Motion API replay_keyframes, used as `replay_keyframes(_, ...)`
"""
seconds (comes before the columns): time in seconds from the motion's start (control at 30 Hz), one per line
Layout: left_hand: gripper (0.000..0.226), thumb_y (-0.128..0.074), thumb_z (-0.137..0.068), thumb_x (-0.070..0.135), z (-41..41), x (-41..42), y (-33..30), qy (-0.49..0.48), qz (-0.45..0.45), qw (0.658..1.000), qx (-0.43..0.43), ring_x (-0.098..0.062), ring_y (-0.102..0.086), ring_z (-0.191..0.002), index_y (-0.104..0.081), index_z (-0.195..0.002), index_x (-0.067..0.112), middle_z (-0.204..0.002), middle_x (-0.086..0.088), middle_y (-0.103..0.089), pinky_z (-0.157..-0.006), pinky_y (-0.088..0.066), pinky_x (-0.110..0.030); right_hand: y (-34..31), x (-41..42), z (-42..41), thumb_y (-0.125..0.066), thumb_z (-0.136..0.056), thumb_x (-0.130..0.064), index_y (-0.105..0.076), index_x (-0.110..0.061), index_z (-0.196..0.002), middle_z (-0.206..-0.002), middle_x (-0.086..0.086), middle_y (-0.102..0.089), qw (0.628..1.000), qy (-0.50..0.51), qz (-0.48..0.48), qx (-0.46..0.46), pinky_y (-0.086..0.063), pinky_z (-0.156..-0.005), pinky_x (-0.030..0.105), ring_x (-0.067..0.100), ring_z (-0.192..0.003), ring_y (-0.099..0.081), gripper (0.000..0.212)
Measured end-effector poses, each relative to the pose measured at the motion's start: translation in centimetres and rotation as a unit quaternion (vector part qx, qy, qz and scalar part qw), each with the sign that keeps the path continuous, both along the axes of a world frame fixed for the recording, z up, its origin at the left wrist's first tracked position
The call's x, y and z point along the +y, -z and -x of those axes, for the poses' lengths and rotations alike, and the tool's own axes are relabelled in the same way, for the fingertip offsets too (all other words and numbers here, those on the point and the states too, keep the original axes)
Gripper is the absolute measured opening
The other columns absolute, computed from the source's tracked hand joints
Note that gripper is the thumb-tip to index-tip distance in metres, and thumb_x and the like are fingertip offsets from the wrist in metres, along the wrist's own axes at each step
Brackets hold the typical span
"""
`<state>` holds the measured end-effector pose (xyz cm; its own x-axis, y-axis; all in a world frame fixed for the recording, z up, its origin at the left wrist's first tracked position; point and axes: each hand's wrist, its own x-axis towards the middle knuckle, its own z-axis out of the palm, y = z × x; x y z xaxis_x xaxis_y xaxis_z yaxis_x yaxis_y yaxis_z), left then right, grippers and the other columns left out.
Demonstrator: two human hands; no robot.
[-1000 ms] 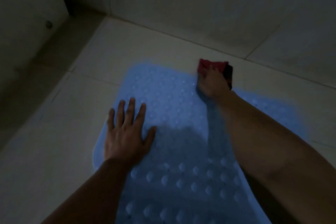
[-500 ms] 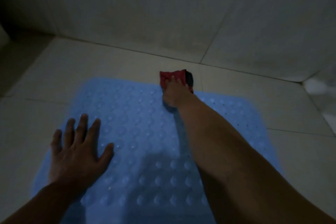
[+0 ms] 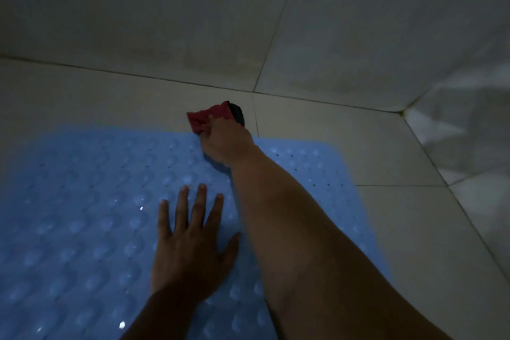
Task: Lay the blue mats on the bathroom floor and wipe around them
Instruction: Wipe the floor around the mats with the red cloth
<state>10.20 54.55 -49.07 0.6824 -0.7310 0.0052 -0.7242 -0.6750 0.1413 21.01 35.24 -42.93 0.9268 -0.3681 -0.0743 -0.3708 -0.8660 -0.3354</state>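
A blue mat [image 3: 91, 201] with raised round bumps lies flat on the pale tiled floor and fills the lower left of the view. My left hand [image 3: 190, 240] rests flat on it with fingers spread. My right hand [image 3: 225, 141] reaches across the mat's far edge and holds a red cloth [image 3: 209, 116] with a dark part on its right side. The cloth is pressed to the floor tile just beyond the mat.
A tiled wall [image 3: 193, 22] rises close behind the cloth, and a second wall [image 3: 469, 119] closes the corner at the right. Bare floor tiles [image 3: 427, 229] lie to the right of the mat. The light is dim.
The view has swung to the right. My right hand with the cloth has slid right along the mat's far edge. My left hand has shifted right on the mat, closer to my right forearm.
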Motion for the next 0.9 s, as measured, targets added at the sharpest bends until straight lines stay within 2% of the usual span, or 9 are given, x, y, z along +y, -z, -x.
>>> replay_keyframes(0.13, 0.083, -0.041, -0.089, 0.072, 0.0, -0.4, -0.1, -0.01, 0.003, 1.0, 0.008, -0.037, -0.014, -0.157, -0.04, -0.156, 0.024, -0.168, -0.01, -0.026, -0.121, -0.014, -0.066, -1.9, -5.5, 1.8, -0.04, -0.1, -0.046, -0.067, -0.03, -0.128, -0.129, 0.003, -0.065, 0.996, 0.025, 0.082, 0.003, -0.049, -0.094, 0.034, 0.025, -0.116, -0.063, 0.042)
replay_keyframes(0.23, 0.083, -0.043, -0.088, 0.072, -0.1, -0.7, -0.1, -0.011, 0.015, 1.0, 0.006, -0.037, -0.015, -0.157, -0.043, -0.155, 0.024, -0.167, -0.01, -0.026, -0.121, -0.015, -0.067, -3.7, -11.3, 4.8, -0.055, -0.089, -0.032, -0.05, -0.038, -0.142, -0.132, 0.008, -0.062, 0.975, 0.056, 0.157, 0.145, -0.053, -0.094, 0.046, 0.033, -0.117, -0.061, 0.053)
replay_keyframes(0.27, 0.083, -0.042, -0.088, 0.073, 0.0, -0.8, -0.2, -0.011, 0.015, 1.0, 0.007, -0.037, -0.015, -0.157, -0.042, -0.155, 0.024, -0.168, -0.01, -0.026, -0.121, -0.015, -0.067, -4.2, -13.4, 6.4, -0.056, -0.088, -0.025, -0.045, -0.035, -0.146, -0.134, 0.011, -0.059, 0.965, 0.088, 0.163, 0.186, -0.051, -0.098, 0.052, 0.036, -0.12, -0.059, 0.059)
replay_keyframes(0.33, 0.083, -0.037, -0.09, 0.074, 0.0, -1.1, -0.2, -0.014, 0.006, 1.0, 0.005, -0.036, -0.013, -0.157, -0.04, -0.157, 0.025, -0.169, -0.009, -0.023, -0.121, -0.014, -0.067, -4.6, -18.0, 10.2, -0.051, -0.093, -0.022, -0.046, -0.025, -0.144, -0.133, 0.015, -0.058, 0.945, 0.165, 0.157, 0.236, -0.047, -0.103, 0.055, 0.038, -0.121, -0.057, 0.051)
replay_keyframes(0.43, 0.082, -0.034, -0.091, 0.074, -0.3, -1.1, 0.0, -0.014, -0.004, 1.0, -0.012, -0.037, -0.012, -0.157, -0.039, -0.157, 0.025, -0.169, -0.01, -0.024, -0.121, -0.013, -0.066, -3.3, -24.3, 16.8, -0.039, -0.09, -0.036, -0.047, -0.017, -0.135, -0.126, 0.017, -0.062, 0.919, 0.22, 0.183, 0.271, -0.051, -0.099, 0.051, 0.037, -0.11, -0.063, 0.05)
replay_keyframes(0.5, 0.082, -0.034, -0.09, 0.072, -0.4, -1.0, 0.0, -0.013, -0.007, 1.0, -0.02, -0.038, -0.012, -0.157, -0.039, -0.157, 0.024, -0.169, -0.011, -0.023, -0.121, -0.012, -0.066, -1.2, -25.4, 20.9, -0.028, -0.084, -0.043, -0.052, -0.012, -0.14, -0.133, 0.022, -0.061, 0.952, 0.185, 0.159, 0.183, -0.046, -0.105, 0.043, 0.038, -0.118, -0.059, 0.068)
replay_keyframes(0.63, 0.083, -0.026, -0.092, 0.073, -0.3, -0.8, -0.1, -0.02, -0.03, 0.999, -0.02, -0.038, -0.008, -0.157, -0.034, -0.159, 0.024, -0.17, -0.01, -0.019, -0.122, -0.01, -0.066, 2.8, -20.7, 29.4, -0.035, -0.096, -0.029, -0.05, -0.023, -0.148, -0.148, 0.01, -0.053, 0.982, 0.169, 0.079, -0.031, -0.032, -0.12, 0.042, 0.028, -0.14, -0.044, 0.055)
replay_keyframes(0.73, 0.084, -0.02, -0.093, 0.075, -0.3, -0.9, -0.4, -0.025, -0.026, 0.999, -0.008, -0.038, -0.007, -0.157, -0.03, -0.16, 0.025, -0.17, -0.01, -0.018, -0.122, -0.008, -0.065, 4.4, -18.8, 32.7, -0.034, -0.099, -0.029, -0.04, -0.033, -0.153, -0.161, -0.004, -0.039, 0.986, 0.155, 0.051, -0.022, -0.023, -0.125, 0.04, 0.015, -0.152, -0.027, 0.055)
replay_keyframes(0.9, 0.095, -0.017, -0.088, 0.085, 0.2, -1.2, -1.2, -0.031, -0.021, 0.999, 0.003, -0.037, -0.004, -0.157, -0.026, -0.161, 0.026, -0.17, -0.01, -0.016, -0.122, -0.005, -0.065, 4.5, -15.8, 37.9, -0.031, -0.099, -0.038, -0.038, -0.035, -0.154, -0.165, -0.003, -0.029, 0.983, 0.185, 0.012, -0.021, -0.021, -0.126, 0.047, 0.02, -0.155, -0.019, 0.056)
